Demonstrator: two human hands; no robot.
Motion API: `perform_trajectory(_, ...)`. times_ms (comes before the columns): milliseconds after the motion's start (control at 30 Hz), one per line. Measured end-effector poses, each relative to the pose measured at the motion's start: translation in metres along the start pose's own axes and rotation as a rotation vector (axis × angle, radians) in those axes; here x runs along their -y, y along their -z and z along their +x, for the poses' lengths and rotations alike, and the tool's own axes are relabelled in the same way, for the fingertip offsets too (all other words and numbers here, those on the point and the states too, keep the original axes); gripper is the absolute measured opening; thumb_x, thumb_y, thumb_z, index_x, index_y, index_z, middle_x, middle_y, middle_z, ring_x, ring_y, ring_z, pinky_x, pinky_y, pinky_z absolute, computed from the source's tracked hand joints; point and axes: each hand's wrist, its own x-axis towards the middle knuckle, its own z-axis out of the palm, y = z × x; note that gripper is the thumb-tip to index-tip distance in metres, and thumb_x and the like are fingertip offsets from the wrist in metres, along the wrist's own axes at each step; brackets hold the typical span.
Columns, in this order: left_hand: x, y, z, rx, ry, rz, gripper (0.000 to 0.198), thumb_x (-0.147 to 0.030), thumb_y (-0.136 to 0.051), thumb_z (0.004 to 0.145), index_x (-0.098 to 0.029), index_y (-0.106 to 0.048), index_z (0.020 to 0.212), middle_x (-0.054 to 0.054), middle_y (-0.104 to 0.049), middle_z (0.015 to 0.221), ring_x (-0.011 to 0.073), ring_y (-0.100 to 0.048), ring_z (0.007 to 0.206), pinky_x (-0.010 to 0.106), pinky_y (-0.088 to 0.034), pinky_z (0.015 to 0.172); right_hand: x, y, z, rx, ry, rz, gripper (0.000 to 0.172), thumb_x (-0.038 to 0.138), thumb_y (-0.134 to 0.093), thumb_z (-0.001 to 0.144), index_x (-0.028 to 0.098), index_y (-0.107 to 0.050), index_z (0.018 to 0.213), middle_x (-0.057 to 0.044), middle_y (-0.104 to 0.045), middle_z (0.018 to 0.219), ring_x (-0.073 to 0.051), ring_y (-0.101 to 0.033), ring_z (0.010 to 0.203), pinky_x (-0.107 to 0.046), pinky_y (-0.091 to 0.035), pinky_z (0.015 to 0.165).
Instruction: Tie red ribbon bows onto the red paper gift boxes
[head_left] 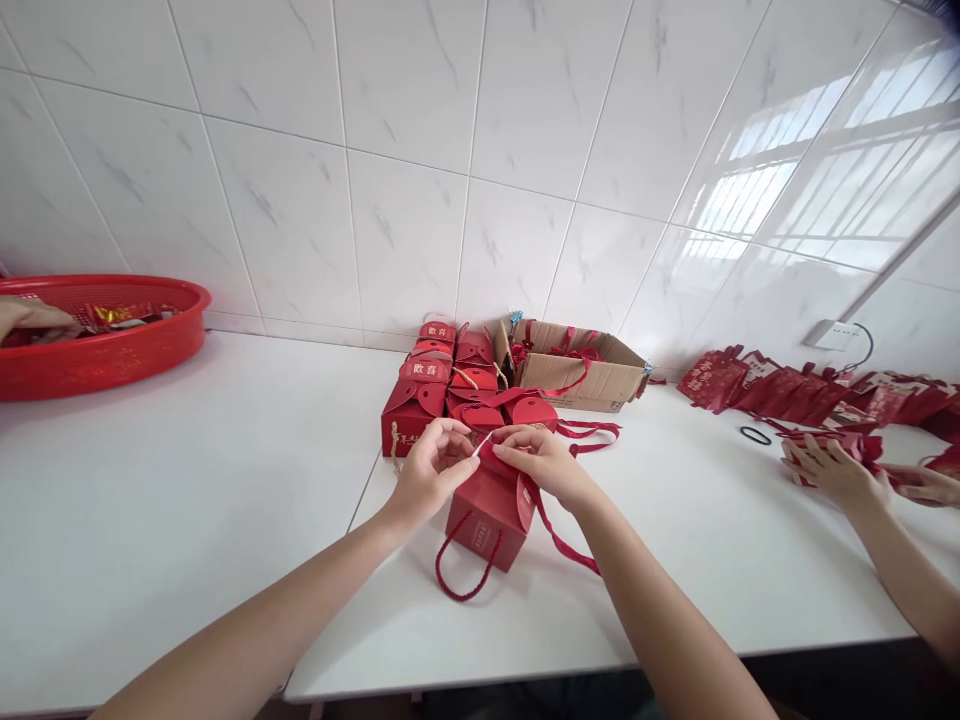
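A red gift box [491, 510] with a looped cord handle stands near the front of the table. Just above its lid, a thin white strip [482, 444] spans the gap between my fingertips. My left hand [429, 472] is closed, its thumb at the strip's lower end. Close to the strip's upper end, my right hand [546, 464] pinches what appears to be red ribbon, though the fingers partly hide it. A length of red ribbon [559, 535] trails from below my right hand over the box's right side onto the table.
Several red gift boxes [411, 405] stand behind my hands. A cardboard box [577, 385] holds red ribbons. Left, another hand [37, 318] reaches into a red plastic basket [150, 345]. Right, a co-worker's hands [840, 470] handle red packaging near a black ring [755, 435] and red bags [795, 392].
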Motion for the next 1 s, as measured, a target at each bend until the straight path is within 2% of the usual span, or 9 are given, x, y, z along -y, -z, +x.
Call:
perform_trajectory(133, 0.003, 0.0, 0.0, -0.002, -0.009, 0.004, 0.028, -0.026, -0.062, 0.074, -0.02, -0.046, 0.096, 0.0, -0.055, 0.081, 0.0156, -0.054, 0.08, 0.028, -0.042, 0.069, -0.002, -0.002, 0.002, -0.027, 0.037, 0.004, 0.027, 0.044, -0.065, 0.075, 0.018, -0.069, 0.069, -0.008, -0.06, 0.117, -0.023, -0.058, 0.102, -0.036, -0.041, 0.088)
perform_trajectory(400, 0.002, 0.001, -0.001, -0.003, 0.007, 0.025, 0.026, -0.025, -0.061, 0.075, -0.02, -0.046, 0.096, 0.001, -0.055, 0.084, 0.0165, -0.054, 0.084, 0.029, -0.041, 0.072, -0.002, -0.001, 0.005, 0.009, 0.041, 0.03, 0.029, 0.047, -0.064, 0.076, 0.02, -0.07, 0.071, -0.006, -0.059, 0.119, -0.023, -0.059, 0.103, -0.035, -0.043, 0.086)
perform_trajectory(567, 0.0, -0.001, -0.003, -0.013, 0.02, 0.004, 0.03, -0.027, -0.065, 0.073, -0.02, -0.046, 0.096, 0.0, -0.053, 0.085, 0.0158, -0.052, 0.082, 0.027, -0.041, 0.071, -0.002, -0.005, 0.004, 0.003, 0.092, -0.099, 0.024, 0.042, -0.064, 0.077, 0.02, -0.072, 0.071, -0.007, -0.062, 0.113, -0.022, -0.058, 0.106, -0.034, -0.042, 0.087)
perform_trajectory(667, 0.0, -0.002, -0.002, -0.002, 0.094, -0.06, 0.024, -0.039, -0.058, 0.08, -0.02, -0.046, 0.09, -0.002, -0.049, 0.078, 0.0135, -0.048, 0.073, 0.027, -0.04, 0.068, -0.004, -0.008, 0.004, -0.013, 0.108, -0.115, 0.025, 0.044, -0.063, 0.077, 0.021, -0.072, 0.074, -0.007, -0.062, 0.113, -0.022, -0.057, 0.106, -0.034, -0.041, 0.088)
perform_trajectory(733, 0.0, -0.002, 0.0, 0.023, 0.168, -0.125, 0.029, -0.047, -0.049, 0.085, -0.02, -0.045, 0.08, -0.003, -0.045, 0.073, 0.0127, -0.045, 0.068, 0.026, -0.039, 0.064, -0.005, -0.009, 0.004, -0.01, 0.119, -0.112, 0.027, 0.046, -0.063, 0.077, 0.022, -0.073, 0.076, -0.007, -0.061, 0.114, -0.022, -0.057, 0.107, -0.034, -0.041, 0.088)
perform_trajectory(833, -0.001, -0.002, 0.003, 0.074, 0.235, -0.136, 0.031, -0.045, -0.051, 0.084, -0.018, -0.046, 0.07, -0.003, -0.044, 0.069, 0.0124, -0.044, 0.065, 0.025, -0.036, 0.06, -0.001, -0.01, 0.005, 0.009, 0.143, -0.136, 0.027, 0.047, -0.062, 0.078, 0.022, -0.072, 0.078, -0.006, -0.059, 0.116, -0.022, -0.054, 0.109, -0.034, -0.04, 0.089)
perform_trajectory(900, -0.004, -0.001, 0.005, 0.088, 0.249, -0.122, 0.025, -0.038, -0.057, 0.08, -0.018, -0.05, 0.067, -0.003, -0.046, 0.066, 0.0118, -0.044, 0.062, 0.024, -0.035, 0.058, 0.004, -0.006, 0.001, -0.063, 0.166, -0.113, 0.026, 0.048, -0.062, 0.077, 0.022, -0.07, 0.08, -0.006, -0.059, 0.112, -0.021, -0.054, 0.106, -0.034, -0.04, 0.088)
perform_trajectory(1000, -0.01, 0.003, 0.008, 0.068, 0.245, -0.174, 0.021, -0.033, -0.061, 0.077, -0.018, -0.053, 0.066, -0.003, -0.049, 0.065, 0.0111, -0.046, 0.06, 0.024, -0.036, 0.057, 0.007, 0.004, -0.022, -0.292, 0.163, 0.104, 0.027, 0.048, -0.061, 0.079, 0.021, -0.063, 0.075, -0.004, -0.059, 0.088, -0.018, -0.054, 0.086, -0.03, -0.042, 0.078)
